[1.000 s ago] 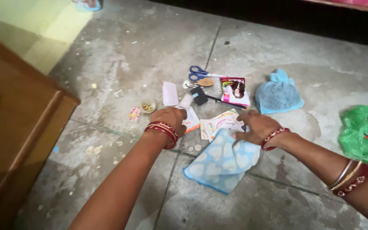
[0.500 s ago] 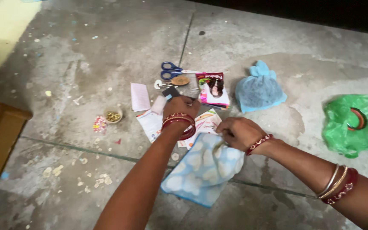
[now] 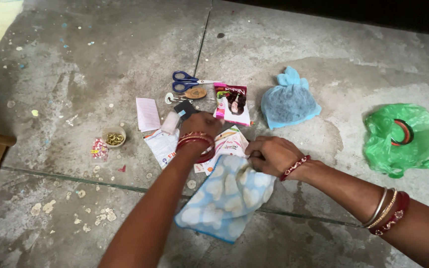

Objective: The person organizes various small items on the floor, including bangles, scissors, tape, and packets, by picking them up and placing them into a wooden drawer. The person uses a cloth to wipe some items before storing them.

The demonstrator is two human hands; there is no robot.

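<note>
While the right hand [image 3: 270,155] pins the far edge of the blue cloth w/ white hearts [image 3: 227,196], its fingers closed down on the fabric, the left hand [image 3: 200,125] reaches far past it into the small clutter; left fingers curl over something dark, but whether they're clamped on it can't be told, as the hand hides them. The cloth lies on the concrete floor [image 3: 100,59], near centre, partly over printed paper packets [image 3: 230,143]. To do this well, judged from the frame: keep the right hand's press steady so the cloth doesn't slide, and lift the left straight up, since the scissors [image 3: 187,82], a sachet w/ a picture [image 3: 232,104] and a white slip [image 3: 147,114] sit just beside it. A blue tied bag [image 3: 289,101] lies far right, a green bag [image 3: 405,139] well apart to the right, and a small cup of gold bits [image 3: 114,138] to the left.
</note>
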